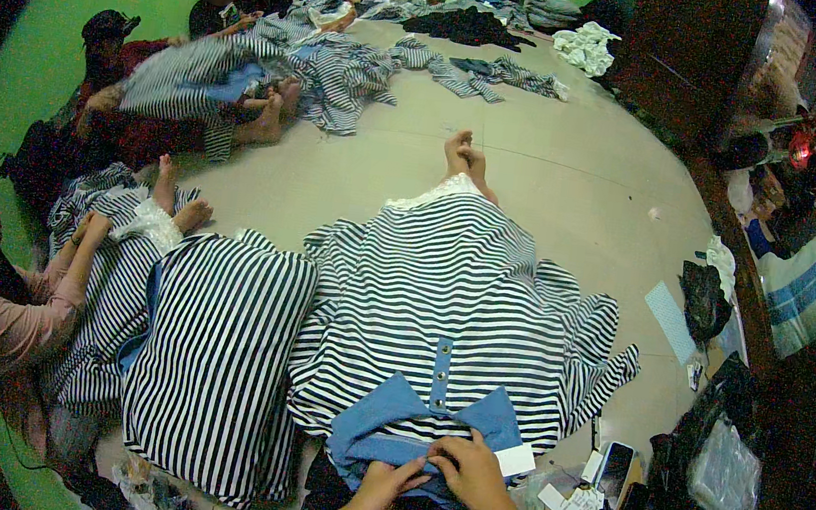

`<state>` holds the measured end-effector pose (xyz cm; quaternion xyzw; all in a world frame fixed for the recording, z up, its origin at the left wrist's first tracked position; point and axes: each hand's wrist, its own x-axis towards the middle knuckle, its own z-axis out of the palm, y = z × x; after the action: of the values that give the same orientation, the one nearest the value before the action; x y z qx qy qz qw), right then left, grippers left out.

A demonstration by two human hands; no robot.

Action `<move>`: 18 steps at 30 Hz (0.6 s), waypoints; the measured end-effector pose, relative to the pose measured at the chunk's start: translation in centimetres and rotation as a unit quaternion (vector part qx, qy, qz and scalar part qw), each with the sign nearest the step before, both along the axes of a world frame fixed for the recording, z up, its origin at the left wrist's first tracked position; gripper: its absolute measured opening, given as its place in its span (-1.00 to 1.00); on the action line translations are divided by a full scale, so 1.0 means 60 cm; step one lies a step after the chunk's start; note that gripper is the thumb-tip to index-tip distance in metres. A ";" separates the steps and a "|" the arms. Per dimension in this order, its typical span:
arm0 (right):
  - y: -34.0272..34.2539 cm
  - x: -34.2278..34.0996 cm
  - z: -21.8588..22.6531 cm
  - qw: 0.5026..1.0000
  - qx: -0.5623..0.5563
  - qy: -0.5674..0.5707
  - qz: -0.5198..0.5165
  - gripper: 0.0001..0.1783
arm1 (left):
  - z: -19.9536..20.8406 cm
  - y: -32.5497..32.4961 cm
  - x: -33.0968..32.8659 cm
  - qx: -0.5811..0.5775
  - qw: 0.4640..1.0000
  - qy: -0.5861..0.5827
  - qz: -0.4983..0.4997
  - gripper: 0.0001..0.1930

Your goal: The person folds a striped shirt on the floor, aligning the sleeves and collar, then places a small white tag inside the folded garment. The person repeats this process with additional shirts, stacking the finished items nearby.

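Spread over my lap and legs is a black-and-white striped shirt point(424, 287) with a blue collar point(371, 422) and a short blue button placket point(441, 372). My left hand point(389, 487) pinches the collar's inner edge at the neck. Right beside it, my right hand point(475, 479) grips the same edge, the fingertips of both hands almost meeting. A blank-looking white tag point(515, 460) sticks out next to my right hand, over the collar's right point. Whatever small thing may be between my fingertips is too small to make out.
To my left lies a folded striped garment pile point(214, 364), with a seated person point(29, 313) beyond it. Small white tags point(581, 506), a phone point(614, 466) and black plastic bags point(709, 440) lie at right. Other people sit among striped clothes point(338, 76) farther back.
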<state>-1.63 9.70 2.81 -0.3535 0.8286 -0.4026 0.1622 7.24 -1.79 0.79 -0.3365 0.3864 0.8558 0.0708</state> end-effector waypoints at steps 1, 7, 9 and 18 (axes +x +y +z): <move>0.000 0.001 0.000 1.000 -0.019 0.013 -0.006 -0.89 | 0.006 -0.004 0.000 0.001 1.000 -0.013 -0.015 -0.73; 0.007 -0.001 0.003 0.998 -0.013 -0.059 -0.008 -0.83 | 0.072 -0.052 0.004 -0.369 0.795 0.102 -0.470 -0.80; 0.008 -0.003 0.002 0.997 -0.028 -0.065 -0.013 -0.84 | 0.088 -0.050 0.002 -0.474 0.803 0.154 -0.327 -0.81; 0.006 -0.003 -0.009 0.993 -0.070 -0.083 -0.036 -0.88 | 0.065 -0.038 -0.028 -0.551 0.801 0.129 -0.194 -0.79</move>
<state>-1.79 10.06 2.28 -0.2997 0.7940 -0.4934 0.1903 5.55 -4.09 4.71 -0.1234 0.8555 0.5027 -0.0119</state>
